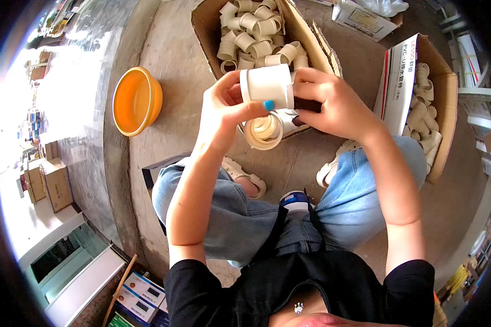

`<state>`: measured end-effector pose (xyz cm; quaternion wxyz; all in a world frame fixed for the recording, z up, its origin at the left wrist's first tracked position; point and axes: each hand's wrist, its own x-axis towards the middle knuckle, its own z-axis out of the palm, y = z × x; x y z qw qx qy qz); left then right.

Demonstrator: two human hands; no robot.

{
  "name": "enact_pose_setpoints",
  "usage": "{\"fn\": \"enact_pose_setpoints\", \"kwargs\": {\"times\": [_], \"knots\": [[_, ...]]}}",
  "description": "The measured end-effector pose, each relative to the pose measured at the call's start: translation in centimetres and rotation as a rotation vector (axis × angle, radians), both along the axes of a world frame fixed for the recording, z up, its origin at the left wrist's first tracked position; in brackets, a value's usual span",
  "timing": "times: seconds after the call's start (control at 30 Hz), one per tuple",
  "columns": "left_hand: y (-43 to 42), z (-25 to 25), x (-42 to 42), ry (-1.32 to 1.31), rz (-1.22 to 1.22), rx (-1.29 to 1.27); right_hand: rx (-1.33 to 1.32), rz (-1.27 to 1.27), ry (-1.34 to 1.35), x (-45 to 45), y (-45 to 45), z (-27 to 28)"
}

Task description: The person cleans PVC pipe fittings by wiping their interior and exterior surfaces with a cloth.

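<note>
A white PVC pipe fitting [268,86], a short cylinder with a raised rim, is held up in front of me on its side. My left hand [222,106] grips its left end, the blue-nailed thumb pressed across the front. At the other end, the curled fingers of my right hand [333,103] close on the edge; their tips are partly hidden. Right below hangs or lies a round-mouthed cream fitting [263,131], and I cannot tell whether it is joined to the held one. Behind my hands stands a cardboard box [309,34] of cream pipe fittings [251,32].
An orange basin [138,102] sits on the concrete floor to the left. To the right, another cardboard box [444,103] holds more fittings. A smaller carton [365,22] with a plastic bag is at the back. Blue-and-white boxes [142,298] lie at lower left.
</note>
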<state>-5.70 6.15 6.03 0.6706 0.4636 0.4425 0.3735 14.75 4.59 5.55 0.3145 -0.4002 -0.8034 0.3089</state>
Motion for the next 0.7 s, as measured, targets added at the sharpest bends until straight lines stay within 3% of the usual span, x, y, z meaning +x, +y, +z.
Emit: {"fn": "enact_pose_setpoints", "kwargs": {"times": [0.13, 0.33, 0.4, 0.53, 0.57, 0.63, 0.7], "knots": [[0.1, -0.4, -0.4, -0.125, -0.039, -0.175, 0.248, -0.017, -0.127, -0.2, 0.1, 0.3], [0.5, -0.8, 0.3, 0.051, 0.036, -0.064, -0.065, -0.064, 0.093, -1.1, -0.2, -0.6], [0.2, 0.0, 0.8, 0.089, 0.048, 0.071, -0.153, -0.084, 0.171, -0.8, 0.0, -0.8], [-0.3, 0.0, 0.8, 0.302, -0.044, 0.483, -0.672, -0.011, 0.533, 0.1, -0.1, 0.8], [-0.4, 0.1, 0.9, 0.363, -0.064, 0.590, -0.726, -0.027, 0.617, -0.1, -0.2, 0.9], [-0.5, -0.3, 1.0, 0.486, -0.014, 0.802, -0.827, -0.085, 0.536, -0.1, -0.1, 2.1], [-0.6, -0.1, 1.2, 0.563, 0.040, 0.950, -0.711, -0.078, 0.584, -0.2, -0.3, 2.2]]}}
